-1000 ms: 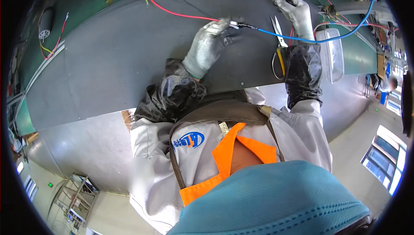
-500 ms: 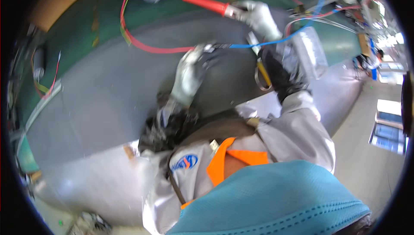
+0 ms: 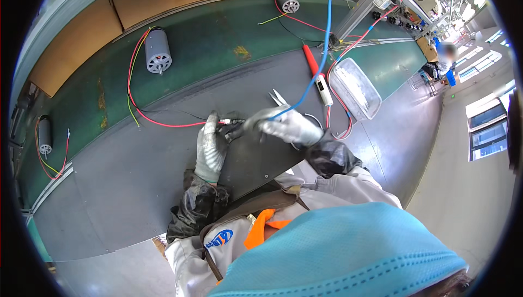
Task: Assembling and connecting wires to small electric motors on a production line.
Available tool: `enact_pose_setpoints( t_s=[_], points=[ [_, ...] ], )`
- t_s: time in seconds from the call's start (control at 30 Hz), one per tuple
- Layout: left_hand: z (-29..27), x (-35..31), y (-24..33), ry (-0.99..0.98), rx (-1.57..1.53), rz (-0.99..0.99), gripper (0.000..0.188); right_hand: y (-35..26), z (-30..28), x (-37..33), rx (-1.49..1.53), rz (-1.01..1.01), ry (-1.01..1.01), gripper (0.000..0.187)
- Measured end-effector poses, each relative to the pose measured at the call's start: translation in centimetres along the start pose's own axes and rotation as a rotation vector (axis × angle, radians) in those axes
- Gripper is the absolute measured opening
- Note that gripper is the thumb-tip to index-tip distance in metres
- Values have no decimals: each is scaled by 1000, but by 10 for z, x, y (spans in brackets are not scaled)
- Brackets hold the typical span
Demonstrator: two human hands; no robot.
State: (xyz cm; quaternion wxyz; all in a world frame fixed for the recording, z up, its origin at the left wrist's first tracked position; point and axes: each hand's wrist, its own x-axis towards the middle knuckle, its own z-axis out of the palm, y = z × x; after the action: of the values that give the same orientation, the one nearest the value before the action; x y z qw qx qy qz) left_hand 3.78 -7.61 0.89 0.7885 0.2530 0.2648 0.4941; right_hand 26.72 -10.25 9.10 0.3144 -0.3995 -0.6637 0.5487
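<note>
My gloved left hand (image 3: 211, 147) is closed around a red wire (image 3: 171, 125), near a small pale connector (image 3: 225, 121) at its fingertips. Just right of it, my gloved right hand (image 3: 294, 126) is curled beside dark fittings, its fingertips smeared by motion. A blue wire (image 3: 313, 82) comes down from above and disappears at the right glove. The red wire leads back to a grey cylindrical motor (image 3: 158, 49) with yellow-green and black leads. Pointed metal blades (image 3: 278, 98) stick out beyond the right hand, their handle hidden. A red and white probe (image 3: 316, 71) lies farther right.
A clear plastic tray (image 3: 357, 87) stands right of the probe. Other motors rest at the far left (image 3: 44, 136) and far back (image 3: 287, 0). Brown boards (image 3: 76, 44) line the back left of the green bench (image 3: 201, 41). Another person (image 3: 440, 63) sits far right.
My right hand has let go of the red and white probe, which now lies on the bench, and has come in beside my left hand. The view has shifted, showing more of the bench's back.
</note>
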Motion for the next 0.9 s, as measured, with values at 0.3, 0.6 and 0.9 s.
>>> enact_pose_setpoints(
  t_s=[0.3, 0.6, 0.9],
  points=[
    [-31, 76, 86, 107, 478, 135, 79, 27, -90, -31, -846, 537, 340, 30],
    [-71, 161, 63, -60, 1373, 925, 13, 53, -204, 174, -1170, -31, 542, 57],
    [-49, 159, 59, 6, 1503, 924, 10, 179, -487, 269, -1308, 222, 877, 57]
  ],
)
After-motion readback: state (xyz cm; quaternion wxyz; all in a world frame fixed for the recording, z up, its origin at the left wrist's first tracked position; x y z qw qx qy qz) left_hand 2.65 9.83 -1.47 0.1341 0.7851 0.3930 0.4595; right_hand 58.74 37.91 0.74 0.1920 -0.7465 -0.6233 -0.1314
